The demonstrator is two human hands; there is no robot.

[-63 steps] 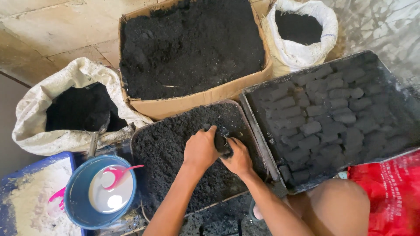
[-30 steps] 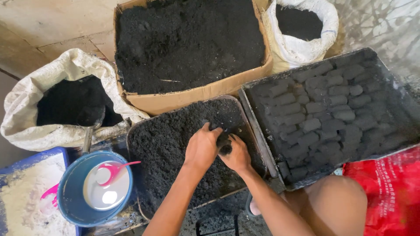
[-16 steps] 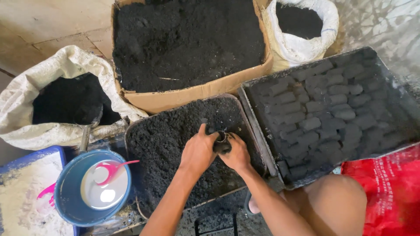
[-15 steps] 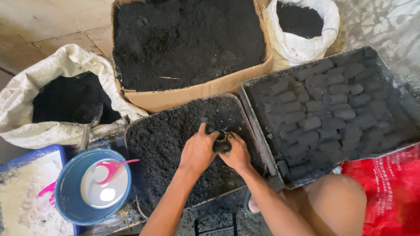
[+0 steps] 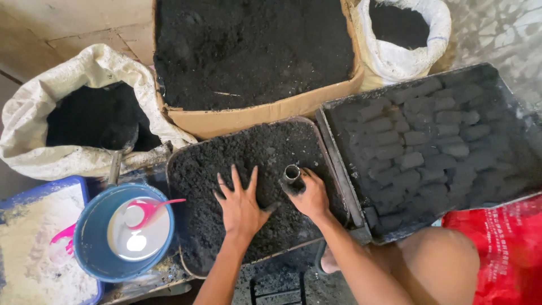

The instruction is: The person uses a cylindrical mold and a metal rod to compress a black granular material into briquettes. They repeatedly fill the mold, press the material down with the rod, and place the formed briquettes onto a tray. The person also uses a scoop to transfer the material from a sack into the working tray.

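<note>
Two hands work the black charcoal mix [image 5: 209, 169]: my left hand [image 5: 241, 204] lies spread flat on it, my right hand [image 5: 309, 196] grips a small metal tube [image 5: 292, 173] upright.

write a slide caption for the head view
Left hand spread flat on black charcoal mix in a tray; right hand grips a small metal tube.

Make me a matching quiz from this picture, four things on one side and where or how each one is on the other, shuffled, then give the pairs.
1. left hand
2. metal tube
3. pink scoop
4. pressed black blocks

A. in the blue bowl
B. held by the right hand
C. spread flat on the dark mix
D. in rows in the right-side tray

Pairs: 1-C, 2-B, 3-A, 4-D
</note>
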